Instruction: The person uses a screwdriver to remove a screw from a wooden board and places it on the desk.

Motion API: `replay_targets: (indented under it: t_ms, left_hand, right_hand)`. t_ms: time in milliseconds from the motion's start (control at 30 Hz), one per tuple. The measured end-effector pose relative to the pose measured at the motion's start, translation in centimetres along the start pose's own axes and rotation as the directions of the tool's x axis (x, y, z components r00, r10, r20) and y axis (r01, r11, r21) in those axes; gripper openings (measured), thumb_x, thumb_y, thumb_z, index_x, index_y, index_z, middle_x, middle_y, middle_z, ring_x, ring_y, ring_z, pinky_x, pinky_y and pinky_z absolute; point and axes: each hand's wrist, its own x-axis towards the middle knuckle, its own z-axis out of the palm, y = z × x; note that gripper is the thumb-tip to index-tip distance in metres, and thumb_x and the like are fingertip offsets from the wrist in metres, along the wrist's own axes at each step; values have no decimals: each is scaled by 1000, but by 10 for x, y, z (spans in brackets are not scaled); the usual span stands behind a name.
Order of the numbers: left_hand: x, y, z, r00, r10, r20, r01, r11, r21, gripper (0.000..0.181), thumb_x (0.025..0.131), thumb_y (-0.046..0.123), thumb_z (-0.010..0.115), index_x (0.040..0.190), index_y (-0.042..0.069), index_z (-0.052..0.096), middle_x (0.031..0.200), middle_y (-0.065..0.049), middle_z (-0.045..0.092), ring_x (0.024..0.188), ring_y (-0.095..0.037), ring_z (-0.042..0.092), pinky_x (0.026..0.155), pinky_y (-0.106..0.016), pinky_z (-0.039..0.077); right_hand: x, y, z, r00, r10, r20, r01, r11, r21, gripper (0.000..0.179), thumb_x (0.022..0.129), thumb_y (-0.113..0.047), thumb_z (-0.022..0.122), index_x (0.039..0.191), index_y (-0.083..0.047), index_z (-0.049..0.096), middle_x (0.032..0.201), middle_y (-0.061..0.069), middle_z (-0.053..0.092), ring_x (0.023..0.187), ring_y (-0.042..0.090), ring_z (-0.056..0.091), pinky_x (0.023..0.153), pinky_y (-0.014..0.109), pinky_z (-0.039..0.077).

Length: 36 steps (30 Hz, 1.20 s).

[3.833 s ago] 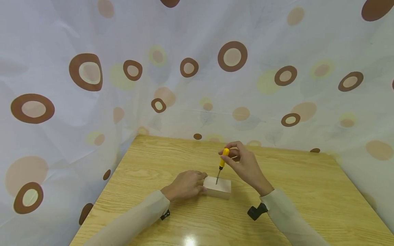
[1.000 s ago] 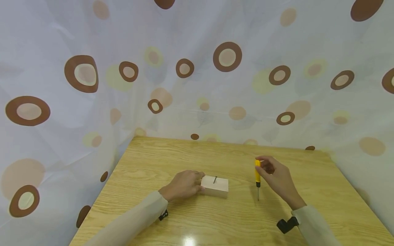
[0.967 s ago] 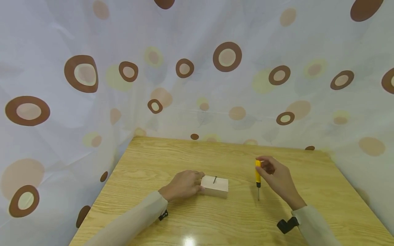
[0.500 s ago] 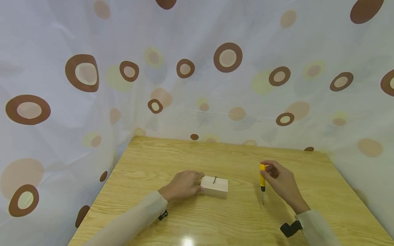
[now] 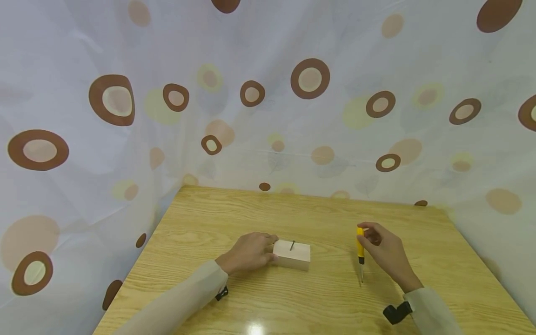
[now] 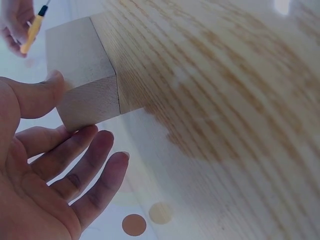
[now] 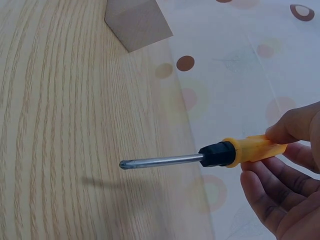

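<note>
On the table lies a pale wooden block [image 5: 291,258], and a small dark screw [image 5: 292,245] sticks up from its top face. My left hand [image 5: 250,251] holds the left end of the block between thumb and fingers; the left wrist view shows the thumb [image 6: 42,95] on one side and fingertips on the other. To the right of the block and apart from it, my right hand [image 5: 386,249] pinches the yellow handle of a screwdriver [image 5: 361,246]. Its metal shaft points down, and the tip [image 7: 123,164] casts a shadow on the table.
The wood-grain table [image 5: 217,214] reaches back to a white sheet [image 5: 276,116] printed with brown and beige circles, which also hangs at the left and right. Black wrist cameras [image 5: 397,312] sit under both sleeves.
The screwdriver was at the screw on the block; my right hand has carried it right, then slightly lower and nearer. My left hand has kept holding the block in place.
</note>
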Motion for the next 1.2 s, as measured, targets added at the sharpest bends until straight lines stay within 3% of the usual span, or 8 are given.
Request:
replay_targets:
  t_ms: [333,867,1100,1200]
  left_hand:
    - [-2,-1,2,999,22,-32,-22,1000,2,54,97,39,71,140,6,64,137,-8,66,124,-26,64,98,-40,55]
    - [-1,-2,3,1000,1,-16,-1,1000,-31,55,99,39,69,142,6,61,141,-8,63,128,-26,61,102,-41,52]
    - [0,-4,3,1000,-11,5,11,996,-88,57,99,40,69,144,5,60,142,-7,62,130,-25,59,104,-42,51]
    - [1,-5,-1,1000,10,17,-8,995,-100,58,98,39,71,143,4,60,140,-7,63,122,-22,64,101,-38,53]
  right_hand:
    - [-3,13,4,999,36,27,-36,999,-16,32,100,-22,71,130,-11,66,101,4,69,83,15,63,66,26,52]
    - [-5,28,9,998,42,49,-40,998,-38,34,101,-24,70,130,-8,66,102,5,69,86,18,63,68,27,52]
    - [-5,29,8,992,86,89,-82,995,-49,37,101,-22,69,133,-3,66,104,8,70,91,22,64,70,29,53]
    - [-5,30,9,988,111,103,-107,993,-50,38,101,-23,69,134,-3,66,105,8,70,92,23,65,69,29,53]
